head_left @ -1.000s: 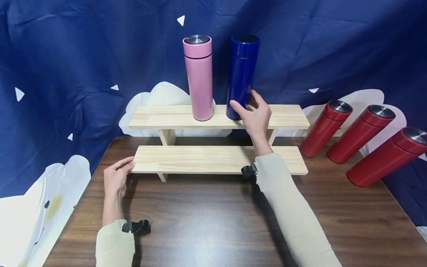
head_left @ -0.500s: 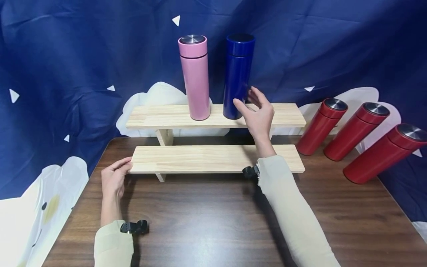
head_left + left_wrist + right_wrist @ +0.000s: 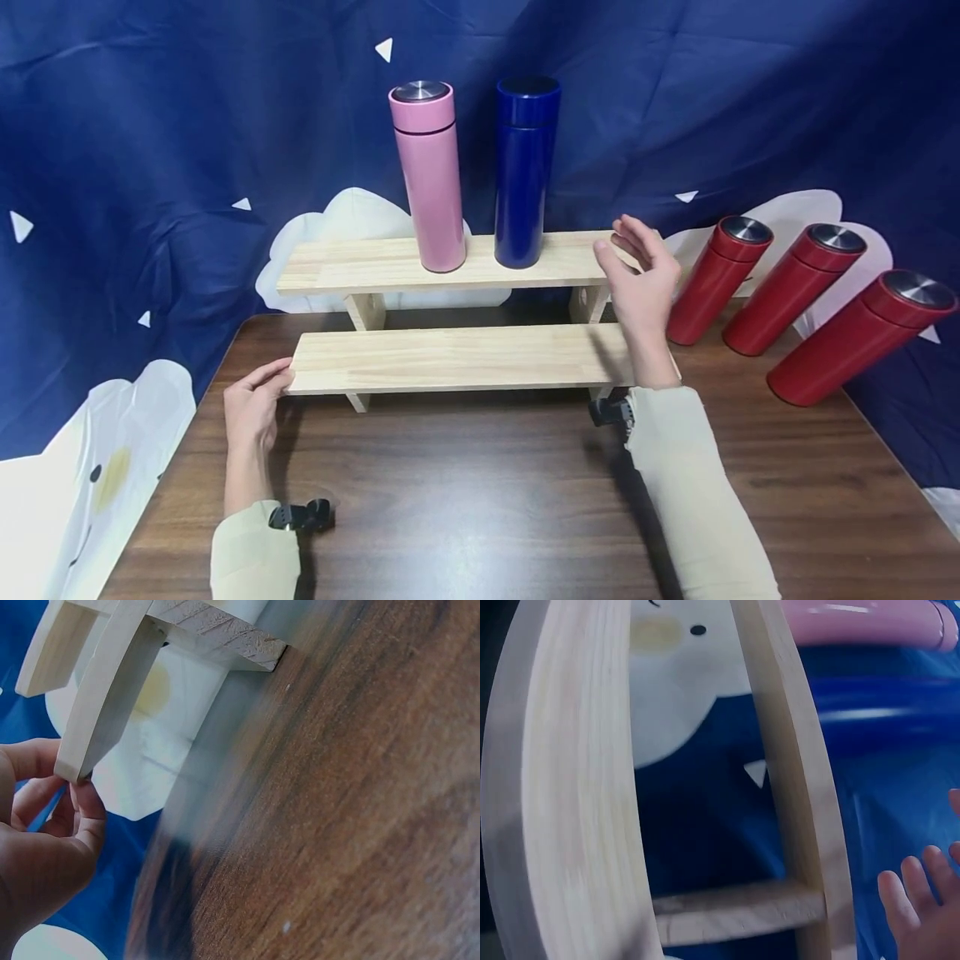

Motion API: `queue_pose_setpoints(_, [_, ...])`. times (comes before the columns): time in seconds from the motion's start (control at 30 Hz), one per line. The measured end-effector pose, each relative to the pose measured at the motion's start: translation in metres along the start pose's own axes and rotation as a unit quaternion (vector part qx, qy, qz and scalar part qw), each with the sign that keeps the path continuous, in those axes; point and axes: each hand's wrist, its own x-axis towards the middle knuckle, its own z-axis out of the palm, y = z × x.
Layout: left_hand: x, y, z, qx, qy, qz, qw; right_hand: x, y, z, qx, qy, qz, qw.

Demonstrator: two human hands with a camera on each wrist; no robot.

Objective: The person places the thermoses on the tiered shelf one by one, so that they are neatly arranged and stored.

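Observation:
My left hand (image 3: 251,412) pinches the left end of the lower board of a two-step wooden shelf (image 3: 450,358); the left wrist view shows thumb and fingers on either side of the board end (image 3: 73,765). Upright on the upper board are a pink thermos bottle (image 3: 429,183) and a blue thermos bottle (image 3: 522,183), side by side with a gap between them. Right of the blue bottle, my right hand (image 3: 643,287) is in front of the upper board's right end, its fingers loosely bent around nothing. In the right wrist view its fingertips (image 3: 900,900) stand apart from the blue bottle.
Three red thermos bottles, a near one (image 3: 858,337), a middle one (image 3: 795,292) and a far one (image 3: 720,279), stand on the brown table (image 3: 465,483) right of the shelf. A blue curtain (image 3: 225,100) with white cloud shapes hangs behind.
My right hand has let go of the blue thermos bottle and moved right, away from it. The bottle stays on the upper board. My left hand keeps its hold; the head view has shifted slightly.

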Motion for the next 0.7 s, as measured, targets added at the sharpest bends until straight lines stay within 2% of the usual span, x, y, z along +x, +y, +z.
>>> queue_pose_setpoints(0.37, [-0.002, 0.0, 0.0, -0.002, -0.001, 0.002, 1.0, 0.004, 0.001, -0.036, -0.003, 0.067, 0.006, 0.998])
queue_pose_setpoints(0.53, [-0.002, 0.0, 0.0, 0.002, -0.007, 0.001, 1.0, 0.001, 0.01, -0.058, -0.03, 0.103, 0.0, 0.994])
queue_pose_setpoints(0.7, [-0.001, 0.0, 0.001, 0.004, -0.005, 0.002, 1.0, -0.005, 0.022, -0.086, -0.017, 0.144, 0.031, 0.989])
